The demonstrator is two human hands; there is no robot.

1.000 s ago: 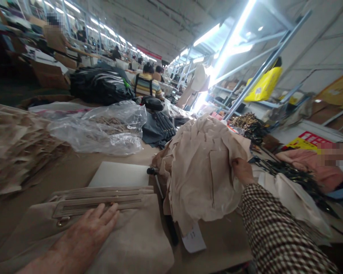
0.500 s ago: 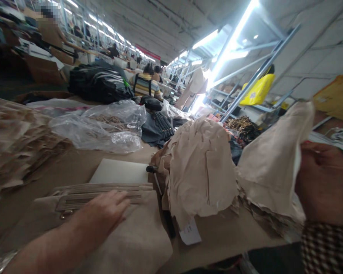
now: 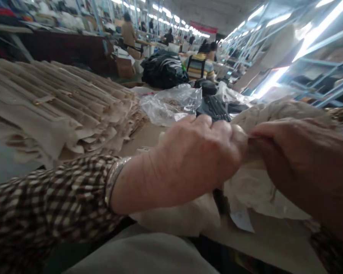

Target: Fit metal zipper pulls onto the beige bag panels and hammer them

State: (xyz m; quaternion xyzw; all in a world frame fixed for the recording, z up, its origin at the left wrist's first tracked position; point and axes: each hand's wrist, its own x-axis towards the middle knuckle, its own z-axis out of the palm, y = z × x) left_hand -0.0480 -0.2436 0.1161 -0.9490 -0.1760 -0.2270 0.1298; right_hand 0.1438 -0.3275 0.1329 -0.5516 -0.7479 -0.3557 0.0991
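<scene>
My left hand point(image 3: 200, 152), in a checked sleeve, is closed in a fist in the middle of the view. My right hand point(image 3: 305, 163) is blurred and pinched, its fingertips meeting those of the left. Between and below them shows a beige fabric piece point(image 3: 254, 156); the hands hide most of it. Behind and under the right hand lies a pile of beige cut fabric point(image 3: 286, 110). Below my left wrist a beige sewn panel point(image 3: 185, 217) lies at the table's near edge, mostly covered by my forearm.
At the left is a large stack of beige panels point(image 3: 60, 106) with zips. Clear plastic bags point(image 3: 171, 102), dark fabric pieces point(image 3: 213, 108) and a heap of black goods point(image 3: 164, 70) are farther back. A white paper slip point(image 3: 242, 220) lies at the front. Other people sit and stand beyond.
The view has swung right to left, showing more of the left stack. My left hand has lifted off the panel and closed; my right hand has come in to meet it from the right-hand pile.
</scene>
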